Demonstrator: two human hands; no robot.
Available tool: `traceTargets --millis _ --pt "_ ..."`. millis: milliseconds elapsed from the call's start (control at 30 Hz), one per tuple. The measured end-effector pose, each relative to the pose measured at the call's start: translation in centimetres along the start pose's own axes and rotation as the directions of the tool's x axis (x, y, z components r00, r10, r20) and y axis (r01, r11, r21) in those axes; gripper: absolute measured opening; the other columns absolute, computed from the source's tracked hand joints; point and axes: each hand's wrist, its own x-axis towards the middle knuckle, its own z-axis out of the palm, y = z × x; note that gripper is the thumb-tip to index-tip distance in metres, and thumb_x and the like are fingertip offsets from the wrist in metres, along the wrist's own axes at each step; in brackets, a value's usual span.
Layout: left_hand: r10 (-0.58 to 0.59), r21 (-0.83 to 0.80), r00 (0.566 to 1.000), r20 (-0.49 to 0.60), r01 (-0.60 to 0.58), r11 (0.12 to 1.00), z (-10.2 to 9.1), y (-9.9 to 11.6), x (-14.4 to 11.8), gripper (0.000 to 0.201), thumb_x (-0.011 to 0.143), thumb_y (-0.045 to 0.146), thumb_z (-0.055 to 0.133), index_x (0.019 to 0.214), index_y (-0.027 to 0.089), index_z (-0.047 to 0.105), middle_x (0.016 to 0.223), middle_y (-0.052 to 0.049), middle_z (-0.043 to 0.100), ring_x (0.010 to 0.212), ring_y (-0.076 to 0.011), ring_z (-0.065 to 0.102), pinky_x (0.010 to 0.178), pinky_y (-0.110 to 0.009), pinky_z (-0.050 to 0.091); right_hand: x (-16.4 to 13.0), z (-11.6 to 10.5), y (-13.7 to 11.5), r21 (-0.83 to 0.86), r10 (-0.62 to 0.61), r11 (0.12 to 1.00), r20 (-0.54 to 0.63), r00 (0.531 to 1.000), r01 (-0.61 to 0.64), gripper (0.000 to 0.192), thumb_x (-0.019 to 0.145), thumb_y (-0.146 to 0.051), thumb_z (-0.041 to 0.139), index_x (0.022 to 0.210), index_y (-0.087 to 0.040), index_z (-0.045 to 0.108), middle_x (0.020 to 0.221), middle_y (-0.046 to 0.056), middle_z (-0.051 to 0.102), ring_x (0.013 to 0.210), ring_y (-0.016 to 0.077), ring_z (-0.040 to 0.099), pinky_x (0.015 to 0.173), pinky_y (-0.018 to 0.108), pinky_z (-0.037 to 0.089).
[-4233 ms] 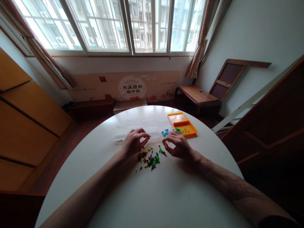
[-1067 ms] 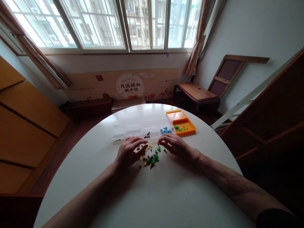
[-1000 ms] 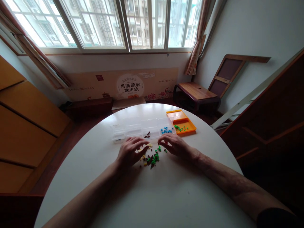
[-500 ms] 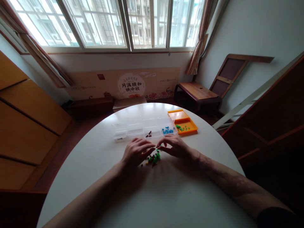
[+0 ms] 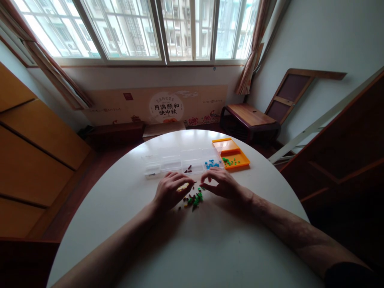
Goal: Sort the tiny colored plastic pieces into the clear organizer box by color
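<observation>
Our left hand (image 5: 169, 193) pinches little yellow bits (image 5: 183, 187) and our right hand (image 5: 220, 185) curls half-open by the small mixed bricks (image 5: 193, 199) on the white counter (image 5: 192, 248), close to the clear box (image 5: 183, 163) for easy sorting.

On the round white surface (image 5: 186, 248), the left hand (image 5: 171, 192) pinches pale yellow bricks (image 5: 183, 187) while the right hand (image 5: 220, 185) rests beside the small pile of mixed plastic bricks (image 5: 194, 199).
</observation>
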Motion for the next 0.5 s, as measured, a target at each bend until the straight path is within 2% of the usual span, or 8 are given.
traceTargets --millis 100,267,400,500 --pt "-0.115 0.011 0.991 -0.074 0.117 0.993 -0.3 -0.6 0.0 0.012 0.105 0.031 0.072 0.1 0.026 0.081 0.098 -0.002 0.083 0.088 -0.0199 0.073 0.085 -0.037 0.054 0.1 -0.2 0.3 -0.103 0.019 0.994 -0.049 0.999 -0.024 0.01 0.098 -0.026 0.076 0.103 -0.023 0.068 0.086 0.002 0.069 0.081 0.0205 0.064 0.083 0.035 0.05" --pt "-0.268 0.009 0.952 -0.151 0.272 0.962 -0.4 -1.4 0.1 0.014 0.104 0.034 0.073 0.099 0.026 0.084 0.099 -0.004 0.082 0.09 -0.0221 0.067 0.089 -0.04 0.053 -0.1 -0.1 0.8 -0.163 0.079 0.983 -0.03 0.996 -0.083 0.012 0.093 -0.015 0.073 0.1 -0.024 0.072 0.085 0.001 0.067 0.085 0.0217 0.063 0.084 0.036 0.048" --pt "-0.332 -0.02 0.93 -0.157 0.333 0.943 -0.1 -1.7 0.0 0.012 0.102 0.033 0.076 0.099 0.027 0.086 0.098 -0.003 0.081 0.09 -0.0222 0.065 0.086 -0.038 0.053 -0.2 0.1 0.8 -0.156 0.082 0.984 0.009 0.997 -0.08 0.009 0.095 -0.019 0.077 0.1 -0.026 0.076 0.092 0.002 0.072 0.09 0.0217 0.065 0.091 0.037 0.048" --pt "-0.331 -0.022 0.93 -0.158 0.331 0.943 0.0 -1.8 -0.1 0.012 0.102 0.034 0.076 0.099 0.028 0.087 0.096 -0.003 0.081 0.088 -0.0221 0.064 0.085 -0.038 0.053 -0.2 0.1 0.7 -0.15 0.087 0.985 0.034 0.996 -0.081 0.008 0.096 -0.021 0.079 0.1 -0.027 0.078 0.094 0.002 0.074 0.091 0.0213 0.067 0.095 0.039 0.047"
